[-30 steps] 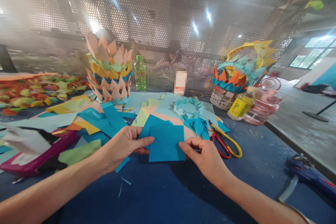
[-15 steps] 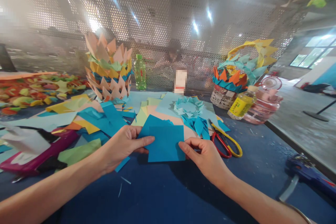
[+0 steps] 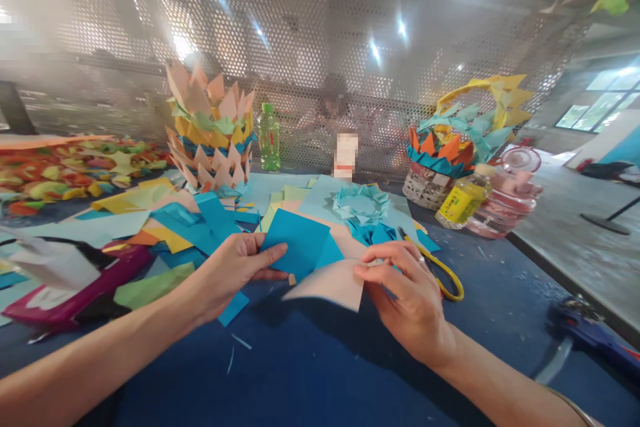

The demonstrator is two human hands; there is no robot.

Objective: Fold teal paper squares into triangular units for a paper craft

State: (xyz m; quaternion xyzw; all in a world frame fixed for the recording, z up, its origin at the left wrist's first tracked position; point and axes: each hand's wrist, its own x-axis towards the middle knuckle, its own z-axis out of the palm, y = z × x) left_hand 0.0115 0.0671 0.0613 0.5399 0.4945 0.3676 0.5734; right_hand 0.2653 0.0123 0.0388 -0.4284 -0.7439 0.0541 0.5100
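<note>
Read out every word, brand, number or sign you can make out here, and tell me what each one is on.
No text here is clear enough to quote.
Yellow-labelled bottle: dark printed characters, too small and blurred to read.
Green bottle: a small red marking, too blurred to read.
Purple tool: a pale patch, no legible words.

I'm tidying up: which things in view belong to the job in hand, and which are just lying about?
Likely the job:
blue square paper sheets, left hand
pale curved paper sheet, right hand

Apparently just lying about:
tall green plastic bottle
squat transparent pink container
</note>
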